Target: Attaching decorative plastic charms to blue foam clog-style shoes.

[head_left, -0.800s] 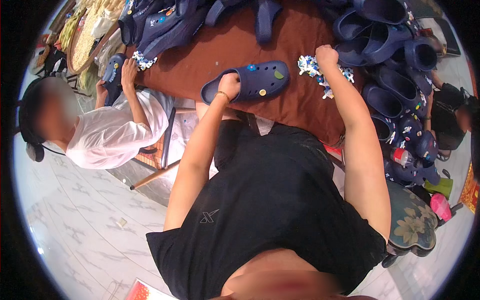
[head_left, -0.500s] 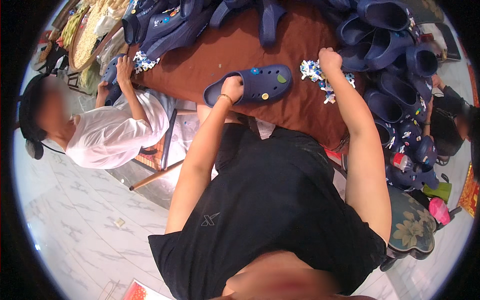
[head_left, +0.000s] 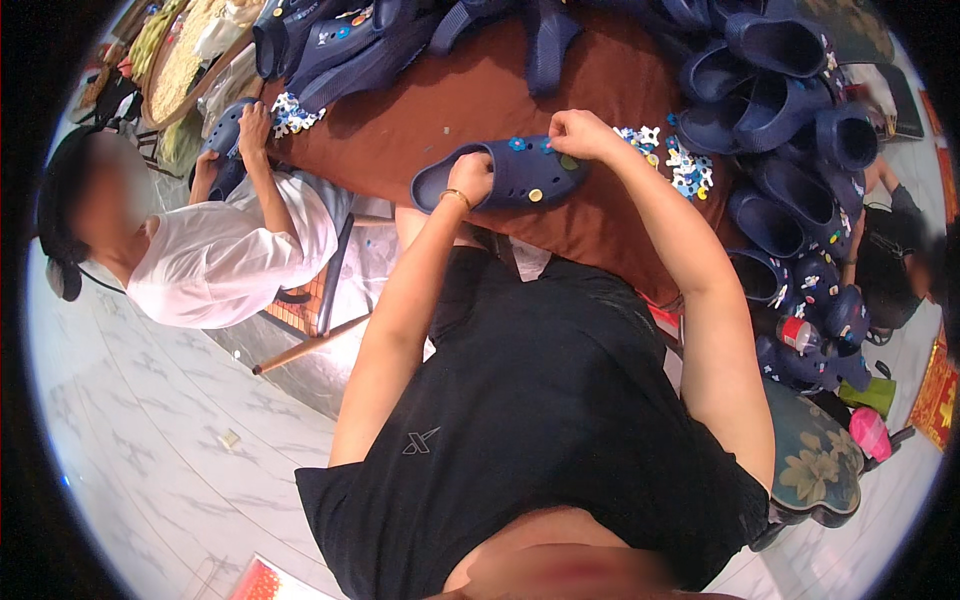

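Observation:
A navy clog (head_left: 520, 190) lies across the brown cloth in front of me, its toe to the right. My left hand (head_left: 472, 178) reaches into the foot opening, fingers closed on the shoe. On the clog's top sit a blue charm (head_left: 516, 144), a round yellowish charm (head_left: 535, 196) and a green charm partly under my right hand. My right hand (head_left: 578, 136) is pinched over the toe's far edge, with a small bluish charm (head_left: 547, 146) at its fingertips. Right of the clog lies a pile of white, blue and yellow charms (head_left: 690, 172).
Navy clogs (head_left: 775, 110) are heaped at the right, and more (head_left: 365, 60) lie along the far side. At the left a person in white (head_left: 230, 255) holds another clog, beside a small charm pile (head_left: 292, 116). Another person (head_left: 885, 260) sits far right, beyond a bottle (head_left: 798, 334).
My right hand has moved left from the charm pile to the clog's toe, a small charm at its fingertips. My left hand still holds the clog.

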Demonstrator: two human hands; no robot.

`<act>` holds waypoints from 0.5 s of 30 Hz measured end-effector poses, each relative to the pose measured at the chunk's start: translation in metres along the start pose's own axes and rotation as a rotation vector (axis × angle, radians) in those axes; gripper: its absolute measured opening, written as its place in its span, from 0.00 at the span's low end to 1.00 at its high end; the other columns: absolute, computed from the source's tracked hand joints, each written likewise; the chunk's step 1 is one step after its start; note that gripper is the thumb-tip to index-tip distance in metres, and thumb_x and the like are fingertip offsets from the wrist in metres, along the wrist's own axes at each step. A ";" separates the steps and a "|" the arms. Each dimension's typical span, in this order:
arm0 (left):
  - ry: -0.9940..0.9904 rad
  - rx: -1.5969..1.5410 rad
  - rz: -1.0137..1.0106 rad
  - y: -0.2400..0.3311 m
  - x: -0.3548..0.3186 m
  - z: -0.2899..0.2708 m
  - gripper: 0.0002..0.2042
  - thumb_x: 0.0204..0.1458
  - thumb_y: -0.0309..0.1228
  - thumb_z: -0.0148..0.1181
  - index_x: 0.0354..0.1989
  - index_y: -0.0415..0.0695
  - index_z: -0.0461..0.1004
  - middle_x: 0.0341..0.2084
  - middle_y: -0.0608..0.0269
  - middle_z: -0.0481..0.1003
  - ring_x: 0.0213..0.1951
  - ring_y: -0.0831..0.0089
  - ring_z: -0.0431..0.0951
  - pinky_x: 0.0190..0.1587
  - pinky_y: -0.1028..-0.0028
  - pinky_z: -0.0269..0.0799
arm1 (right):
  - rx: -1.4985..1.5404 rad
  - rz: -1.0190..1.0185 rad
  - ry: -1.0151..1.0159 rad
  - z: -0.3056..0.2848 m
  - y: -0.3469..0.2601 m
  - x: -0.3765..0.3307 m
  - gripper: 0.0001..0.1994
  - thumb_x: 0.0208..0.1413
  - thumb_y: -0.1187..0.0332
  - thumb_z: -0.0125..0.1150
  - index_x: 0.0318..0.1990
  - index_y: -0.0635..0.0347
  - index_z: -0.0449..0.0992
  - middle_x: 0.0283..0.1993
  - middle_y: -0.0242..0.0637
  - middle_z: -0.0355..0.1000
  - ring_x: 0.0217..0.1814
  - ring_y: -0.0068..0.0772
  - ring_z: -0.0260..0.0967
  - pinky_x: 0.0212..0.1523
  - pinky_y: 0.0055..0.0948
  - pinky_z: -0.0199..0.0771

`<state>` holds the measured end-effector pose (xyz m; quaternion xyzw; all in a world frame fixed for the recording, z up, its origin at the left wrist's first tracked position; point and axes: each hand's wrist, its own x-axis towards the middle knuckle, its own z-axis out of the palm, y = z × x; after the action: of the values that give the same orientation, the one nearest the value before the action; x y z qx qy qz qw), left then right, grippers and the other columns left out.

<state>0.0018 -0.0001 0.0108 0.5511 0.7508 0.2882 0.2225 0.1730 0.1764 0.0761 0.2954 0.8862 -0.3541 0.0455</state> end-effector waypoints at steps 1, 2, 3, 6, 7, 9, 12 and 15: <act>0.016 -0.012 0.014 0.000 0.000 0.000 0.14 0.44 0.37 0.60 0.26 0.35 0.76 0.27 0.39 0.72 0.34 0.45 0.74 0.36 0.59 0.70 | -0.022 0.003 -0.010 -0.001 -0.003 0.000 0.08 0.43 0.68 0.59 0.31 0.59 0.77 0.35 0.45 0.76 0.41 0.46 0.74 0.42 0.39 0.73; 0.010 -0.019 0.007 0.000 -0.001 0.000 0.13 0.44 0.37 0.60 0.26 0.36 0.76 0.27 0.40 0.72 0.34 0.45 0.75 0.36 0.59 0.70 | -0.045 0.007 -0.021 -0.002 -0.005 0.000 0.08 0.42 0.67 0.59 0.31 0.59 0.77 0.35 0.45 0.76 0.41 0.46 0.74 0.42 0.38 0.73; 0.005 -0.025 0.001 0.000 -0.001 0.000 0.13 0.44 0.37 0.59 0.26 0.36 0.76 0.28 0.40 0.72 0.34 0.45 0.75 0.37 0.59 0.71 | -0.071 0.020 -0.033 -0.003 -0.008 0.000 0.08 0.42 0.67 0.59 0.31 0.59 0.77 0.35 0.45 0.76 0.42 0.46 0.74 0.43 0.38 0.73; -0.005 0.024 0.009 0.000 0.000 0.000 0.13 0.44 0.37 0.59 0.26 0.37 0.77 0.29 0.41 0.73 0.35 0.46 0.75 0.37 0.58 0.71 | -0.108 0.088 -0.057 -0.005 -0.016 0.000 0.11 0.42 0.65 0.60 0.32 0.60 0.78 0.37 0.47 0.76 0.42 0.47 0.74 0.44 0.39 0.73; -0.003 0.022 0.010 0.000 0.001 0.001 0.12 0.44 0.35 0.59 0.26 0.37 0.76 0.29 0.41 0.73 0.35 0.46 0.75 0.38 0.58 0.70 | -0.163 0.112 -0.078 -0.006 -0.020 0.001 0.12 0.42 0.65 0.60 0.33 0.60 0.79 0.38 0.47 0.76 0.43 0.47 0.74 0.44 0.39 0.74; 0.010 0.020 0.029 0.000 0.001 0.002 0.11 0.44 0.33 0.58 0.26 0.36 0.76 0.29 0.41 0.73 0.36 0.45 0.75 0.39 0.57 0.70 | -0.267 0.165 -0.123 -0.007 -0.029 0.003 0.14 0.41 0.64 0.60 0.35 0.61 0.80 0.40 0.48 0.76 0.44 0.47 0.75 0.45 0.40 0.74; -0.002 0.096 -0.008 -0.002 0.001 0.002 0.09 0.43 0.30 0.55 0.27 0.36 0.76 0.30 0.41 0.74 0.36 0.44 0.74 0.40 0.57 0.70 | -0.341 0.207 -0.204 -0.010 -0.046 0.010 0.16 0.41 0.66 0.60 0.38 0.62 0.80 0.43 0.50 0.75 0.46 0.46 0.75 0.45 0.43 0.75; -0.028 0.076 0.026 -0.006 0.004 0.003 0.05 0.39 0.26 0.54 0.23 0.37 0.73 0.26 0.41 0.74 0.34 0.45 0.75 0.38 0.53 0.69 | -0.368 0.261 -0.243 -0.007 -0.057 0.020 0.16 0.42 0.67 0.59 0.39 0.62 0.80 0.46 0.48 0.75 0.48 0.44 0.75 0.46 0.41 0.75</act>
<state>-0.0011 0.0031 0.0042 0.5727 0.7509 0.2546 0.2081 0.1261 0.1579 0.1095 0.3494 0.8780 -0.2110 0.2501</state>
